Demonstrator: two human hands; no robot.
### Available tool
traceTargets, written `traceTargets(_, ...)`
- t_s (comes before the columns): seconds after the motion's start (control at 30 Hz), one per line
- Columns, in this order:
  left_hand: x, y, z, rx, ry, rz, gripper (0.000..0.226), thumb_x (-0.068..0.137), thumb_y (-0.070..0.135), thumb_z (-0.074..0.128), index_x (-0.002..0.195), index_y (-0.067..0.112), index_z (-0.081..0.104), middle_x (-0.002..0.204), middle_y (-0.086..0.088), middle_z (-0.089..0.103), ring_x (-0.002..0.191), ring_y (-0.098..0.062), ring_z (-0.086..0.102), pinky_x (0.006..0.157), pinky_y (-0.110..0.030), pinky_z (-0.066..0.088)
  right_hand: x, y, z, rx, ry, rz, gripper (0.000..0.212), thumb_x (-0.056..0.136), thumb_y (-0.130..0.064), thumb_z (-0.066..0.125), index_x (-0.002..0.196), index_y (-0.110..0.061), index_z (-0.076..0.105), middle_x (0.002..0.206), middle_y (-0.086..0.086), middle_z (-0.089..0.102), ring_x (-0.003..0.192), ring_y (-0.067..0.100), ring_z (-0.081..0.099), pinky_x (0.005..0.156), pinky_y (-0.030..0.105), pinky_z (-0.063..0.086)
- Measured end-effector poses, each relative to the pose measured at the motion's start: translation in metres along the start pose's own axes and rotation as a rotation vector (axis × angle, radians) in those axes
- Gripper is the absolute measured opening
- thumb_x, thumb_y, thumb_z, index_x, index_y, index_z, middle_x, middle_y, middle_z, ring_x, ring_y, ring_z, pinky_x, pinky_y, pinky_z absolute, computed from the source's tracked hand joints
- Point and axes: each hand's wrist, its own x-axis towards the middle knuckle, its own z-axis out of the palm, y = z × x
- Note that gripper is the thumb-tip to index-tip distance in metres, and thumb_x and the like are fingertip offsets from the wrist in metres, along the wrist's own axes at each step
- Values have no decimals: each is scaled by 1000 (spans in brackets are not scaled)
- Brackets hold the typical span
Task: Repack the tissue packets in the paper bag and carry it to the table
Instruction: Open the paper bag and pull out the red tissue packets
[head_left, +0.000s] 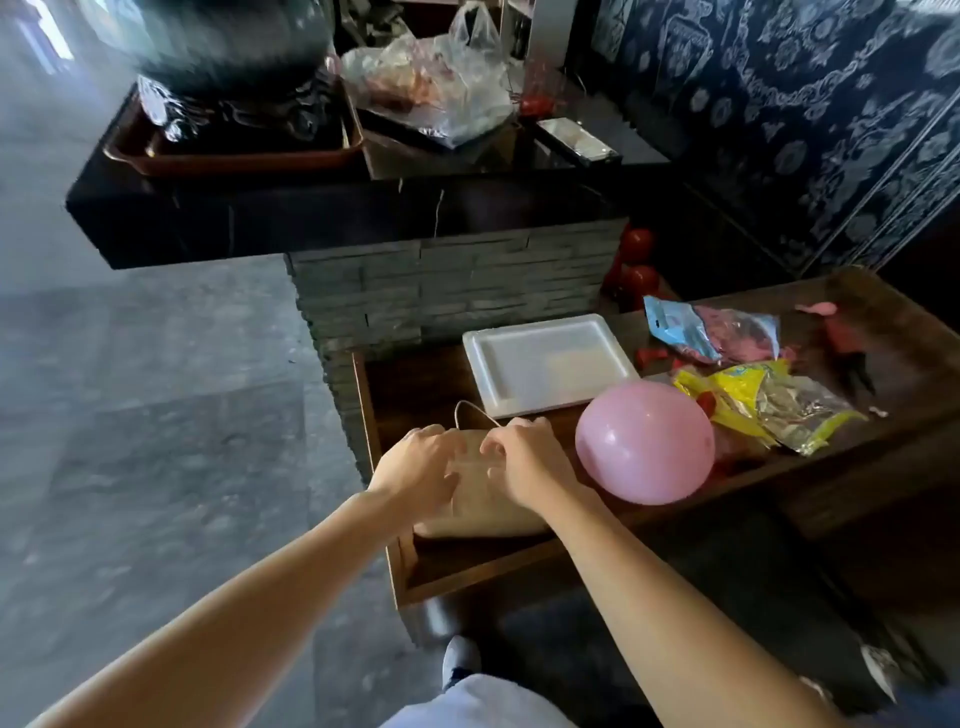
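Note:
A brown paper bag (480, 506) stands on the low wooden table (519, 564), near its left front corner. Its thin cord handle (470, 410) loops up behind my hands. My left hand (418, 465) rests on the bag's left top edge, fingers curled over it. My right hand (524, 460) pinches the top edge on the right side. No tissue packets are visible; the inside of the bag is hidden by my hands.
A pink balloon (644, 449) lies just right of the bag. A white foam tray (545, 364) sits behind it. Foil snack packets (753, 400) litter the right of the table. A dark counter (363, 208) with plastic bags stands beyond. Grey floor spreads to the left.

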Motion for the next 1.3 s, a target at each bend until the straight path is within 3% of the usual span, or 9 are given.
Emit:
traceTargets(0.2, 30, -4, 20, 17, -78, 14, 21, 86, 29, 73, 107, 30, 73, 110, 10, 70, 108, -16, 61, 93, -34, 50, 19, 21, 13, -108, -14, -143, 19, 86, -27, 67, 102, -31, 74, 109, -4, 67, 98, 23, 51, 80, 37, 49)
traceTargets(0.4, 20, -29, 35, -100, -2, -122, 9, 85, 30, 75, 92, 32, 79, 93, 17, 71, 96, -10, 61, 75, -31, 56, 24, 56, 23, 43, -66, -209, 16, 86, -19, 70, 99, -25, 77, 104, -3, 70, 97, 16, 60, 82, 32, 53)
traceTargets(0.63, 4, -65, 40, -311, 99, -225, 15, 67, 18, 92, 70, 27, 80, 73, 17, 62, 62, -1, 58, 61, -24, 56, 17, 93, 28, 187, -16, 26, 13, 80, -22, 79, 92, -27, 79, 107, -7, 57, 93, 4, 48, 79, 8, 41)
traceTargets(0.77, 6, -69, 40, -501, 104, -327, 25, 60, 23, 95, 62, 33, 72, 89, 11, 65, 72, -3, 66, 62, -8, 52, 14, 89, 28, 398, -27, 212, 8, 80, -32, 77, 85, -26, 78, 119, -12, 46, 111, 4, 46, 87, 17, 39)
traceTargets(0.9, 17, -64, 39, -598, 68, -430, 27, 69, 28, 89, 90, 33, 73, 102, 10, 67, 81, -2, 68, 65, -17, 57, 16, 83, 26, 564, 87, 366, 19, 78, -29, 80, 96, -25, 76, 108, -11, 60, 106, 9, 54, 80, 20, 43)
traceTargets(1.0, 20, -58, 38, -683, 6, -490, 59, 70, 18, 89, 123, 24, 65, 118, 3, 64, 98, -16, 68, 74, -31, 61, 16, 80, 22, 707, 59, 469, 48, 76, -19, 82, 119, -31, 65, 112, -14, 59, 105, 7, 51, 77, 18, 43)
traceTargets(1.1, 19, -51, 36, -641, 122, -436, 68, 67, 9, 89, 128, 22, 61, 119, 4, 61, 101, -17, 65, 75, -20, 56, 18, 79, 16, 744, 154, 511, 62, 76, -8, 80, 130, -31, 58, 112, -9, 62, 102, 10, 58, 77, 20, 48)
traceTargets(1.17, 18, -45, 32, -615, 214, -401, 67, 71, 5, 86, 130, 23, 59, 119, 6, 59, 100, -13, 62, 73, -12, 51, 20, 77, 10, 733, 239, 501, 56, 78, -6, 77, 127, -27, 60, 106, -8, 66, 96, 11, 62, 74, 18, 49)
traceTargets(1.3, 19, -34, 19, -576, 315, -261, 48, 81, 0, 76, 118, 29, 67, 112, 9, 65, 96, -6, 62, 77, -22, 58, 22, 72, -2, 671, 321, 409, 28, 84, -9, 74, 109, -21, 71, 95, -7, 71, 87, 7, 65, 66, 10, 48)
